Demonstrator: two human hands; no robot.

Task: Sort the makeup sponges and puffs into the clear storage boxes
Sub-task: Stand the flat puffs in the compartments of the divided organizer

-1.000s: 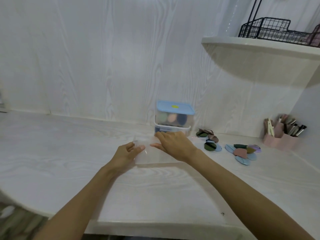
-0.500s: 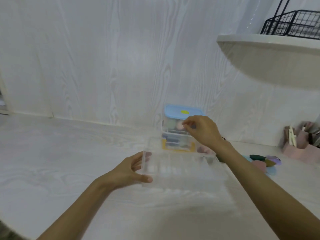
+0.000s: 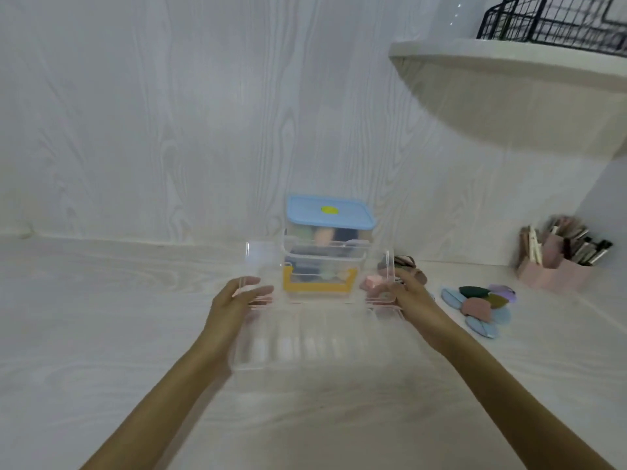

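Both hands grip a clear storage box (image 3: 319, 334) over the white counter (image 3: 101, 334) — left hand (image 3: 234, 307) at its left wall, right hand (image 3: 412, 300) at its right, fingers seemingly curled round the blurred edges. Behind stands a blue-lidded box (image 3: 330, 215) of sponges; loose puffs (image 3: 478, 305) lie right.

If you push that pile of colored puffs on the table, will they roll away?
Probably not. The puffs look flat and lie overlapped on the table, so they would likely slide and fan apart rather than roll. They seem thin and soft, so probably light and floppy when lifted.
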